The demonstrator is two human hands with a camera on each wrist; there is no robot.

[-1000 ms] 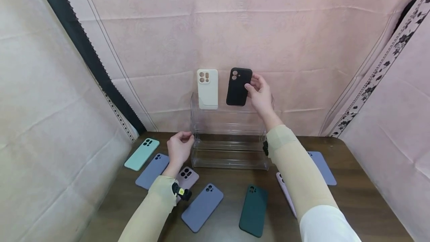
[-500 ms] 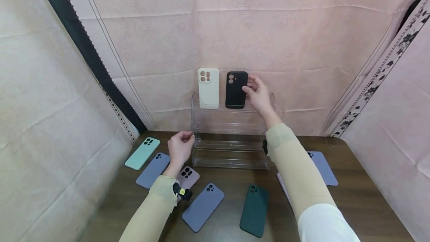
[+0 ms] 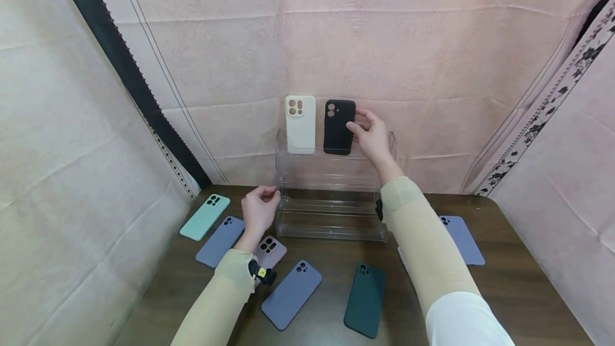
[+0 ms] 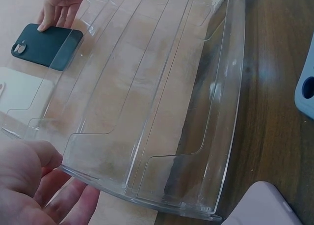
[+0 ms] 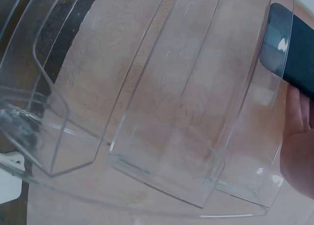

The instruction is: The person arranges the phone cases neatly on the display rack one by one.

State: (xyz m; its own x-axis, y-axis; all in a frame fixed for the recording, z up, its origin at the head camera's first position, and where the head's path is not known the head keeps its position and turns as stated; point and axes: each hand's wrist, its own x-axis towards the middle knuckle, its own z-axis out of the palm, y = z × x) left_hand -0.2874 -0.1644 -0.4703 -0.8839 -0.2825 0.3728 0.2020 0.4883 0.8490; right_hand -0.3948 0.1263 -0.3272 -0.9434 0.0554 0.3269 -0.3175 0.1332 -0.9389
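My right hand (image 3: 372, 135) grips a black phone case (image 3: 338, 127) by its right edge, thumb on the camera-hole side. The case stands upright, its lower end behind the clear front lip of the top tier of a transparent stepped display stand (image 3: 331, 233); the left wrist view shows this lower end (image 4: 67, 50) through the plastic. To its left, with a gap between, a white phone case (image 3: 301, 122) stands in the same tier. My left hand (image 3: 261, 210) pinches the stand's left side edge between thumb and fingers (image 4: 73, 200).
On the brown table (image 3: 307, 330) lie a mint case (image 3: 205, 218), blue-grey cases (image 3: 291, 295), a mauve case (image 3: 270, 252), a dark green case (image 3: 365, 300) and a periwinkle case (image 3: 463, 242). My right forearm mostly hides another case. Pale cloth (image 3: 432, 57) hangs behind.
The black case has gone from tilted above the stand to upright and slightly lower, its bottom now behind the top tier's lip. My left hand stays on the stand's edge.
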